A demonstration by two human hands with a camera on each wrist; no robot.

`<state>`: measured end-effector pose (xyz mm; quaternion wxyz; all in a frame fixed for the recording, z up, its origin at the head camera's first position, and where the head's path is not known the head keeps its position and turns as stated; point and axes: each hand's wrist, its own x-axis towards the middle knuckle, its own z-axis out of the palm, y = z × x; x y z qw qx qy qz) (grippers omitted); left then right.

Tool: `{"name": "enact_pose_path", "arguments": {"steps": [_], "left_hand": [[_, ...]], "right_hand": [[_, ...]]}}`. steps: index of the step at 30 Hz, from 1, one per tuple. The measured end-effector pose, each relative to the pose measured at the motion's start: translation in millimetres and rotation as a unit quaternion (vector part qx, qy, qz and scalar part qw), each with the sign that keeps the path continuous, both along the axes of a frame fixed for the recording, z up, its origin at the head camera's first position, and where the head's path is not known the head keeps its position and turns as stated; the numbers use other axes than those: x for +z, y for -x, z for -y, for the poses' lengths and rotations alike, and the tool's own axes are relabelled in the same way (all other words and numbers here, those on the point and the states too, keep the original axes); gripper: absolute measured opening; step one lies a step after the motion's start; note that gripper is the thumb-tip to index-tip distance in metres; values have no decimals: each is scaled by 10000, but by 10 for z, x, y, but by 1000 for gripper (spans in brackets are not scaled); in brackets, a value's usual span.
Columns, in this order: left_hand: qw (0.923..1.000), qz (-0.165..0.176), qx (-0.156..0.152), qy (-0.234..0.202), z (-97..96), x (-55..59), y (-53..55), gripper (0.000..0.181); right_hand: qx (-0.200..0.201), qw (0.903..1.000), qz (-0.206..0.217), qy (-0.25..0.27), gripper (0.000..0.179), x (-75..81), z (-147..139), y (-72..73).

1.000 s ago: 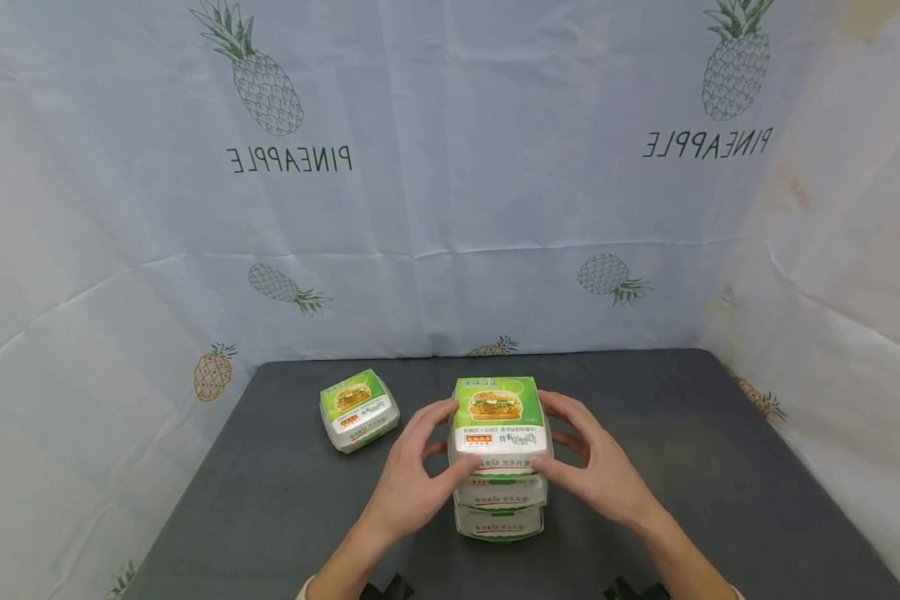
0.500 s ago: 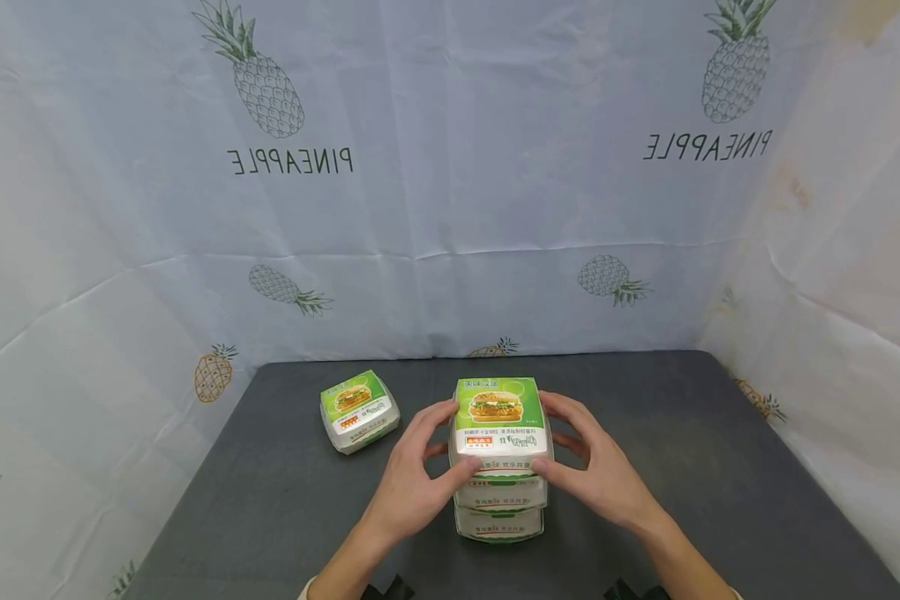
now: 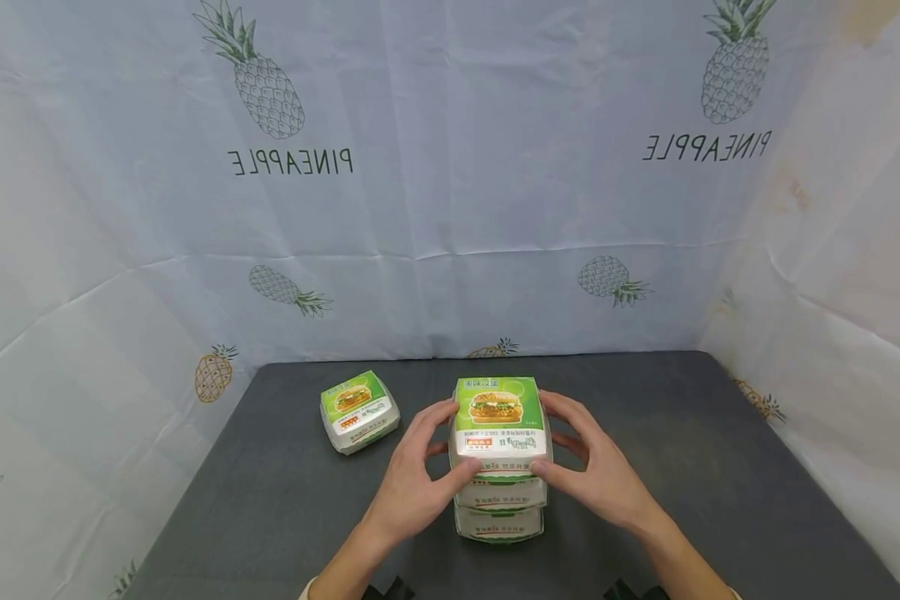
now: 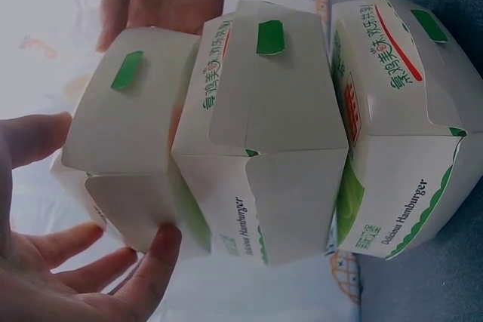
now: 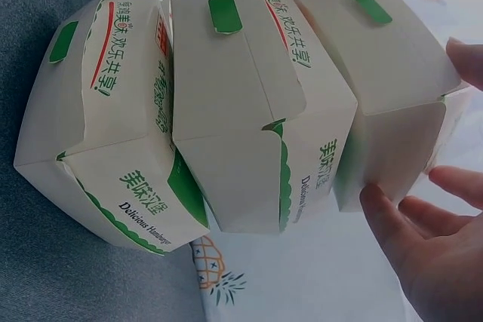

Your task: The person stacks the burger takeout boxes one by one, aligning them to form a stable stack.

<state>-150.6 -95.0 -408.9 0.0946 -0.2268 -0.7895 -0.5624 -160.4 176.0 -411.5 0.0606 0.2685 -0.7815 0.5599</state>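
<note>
Three white-and-green paper hamburger boxes stand in a stack in the middle of the head view. My left hand holds the top box by its left side, thumb at the near corner. On the opposite side my right hand grips the same box, its thumb also at the near face. Below it come the middle box and the bottom box, which sits on the dark table. In both wrist views the top box is slightly askew over the middle one, with fingertips against its side panel.
Another hamburger box lies apart on the dark table, left of the stack and turned at an angle. White cloth with pineapple prints surrounds the table at the back and sides. Two black objects show at the bottom edge.
</note>
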Motion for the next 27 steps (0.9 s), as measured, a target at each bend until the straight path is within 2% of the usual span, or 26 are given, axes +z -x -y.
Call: {"name": "enact_pose_path", "arguments": {"steps": [11, 18, 27], "left_hand": [[10000, -68, 22, 46, 10, -6, -7, 66], [9996, -211, 75, 173, 36, -17, -6, 62], [9995, -145, 214, 173, 120, -1, 7, 56]], "right_hand": [[40, 9999, -127, 1, 74, 6, 5, -12], [-42, 10000, 25, 35, 73, 0, 2, -26], [-20, 9999, 108, 114, 72, 15, -23, -8]]}}
